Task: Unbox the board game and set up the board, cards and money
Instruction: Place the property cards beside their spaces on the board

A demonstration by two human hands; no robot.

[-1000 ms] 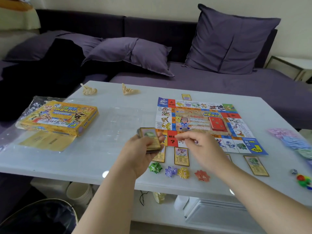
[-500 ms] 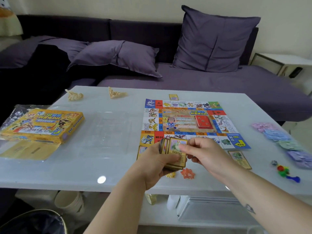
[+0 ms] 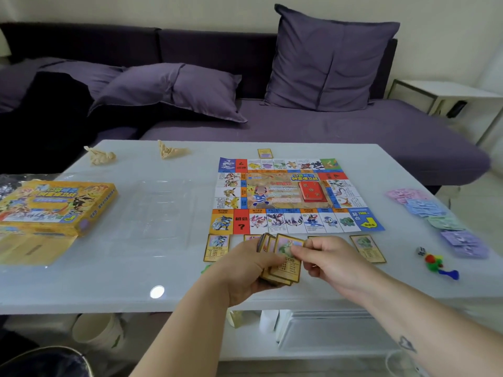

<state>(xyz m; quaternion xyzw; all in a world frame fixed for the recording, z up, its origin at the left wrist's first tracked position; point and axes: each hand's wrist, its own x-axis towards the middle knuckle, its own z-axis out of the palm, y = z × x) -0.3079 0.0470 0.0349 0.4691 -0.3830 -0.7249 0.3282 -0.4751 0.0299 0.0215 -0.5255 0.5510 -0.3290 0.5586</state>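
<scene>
The colourful game board (image 3: pixel 288 194) lies flat on the white table (image 3: pixel 152 268), with a red card deck (image 3: pixel 313 191) on its centre. My left hand (image 3: pixel 245 270) grips a fanned stack of yellow-bordered property cards (image 3: pixel 283 261) just in front of the board's near edge. My right hand (image 3: pixel 332 261) pinches the top card of that stack. Single property cards lie along the near edge at the left (image 3: pixel 216 247) and the right (image 3: pixel 367 247), and one (image 3: pixel 264 153) lies beyond the far edge. Piles of paper money (image 3: pixel 435 219) sit at the table's right.
The yellow game box (image 3: pixel 57 206) lies at the table's left on a plastic wrapper, with a clear plastic tray (image 3: pixel 160 210) beside it. A die (image 3: pixel 421 251) and coloured pawns (image 3: pixel 438 265) rest at the right. Two crumpled paper figures (image 3: pixel 99 156) sit at the back left. A purple sofa stands behind.
My hands have come together over the card stack near the board's front edge; my right hand moved from above the board onto the top card. The view shifted slightly.
</scene>
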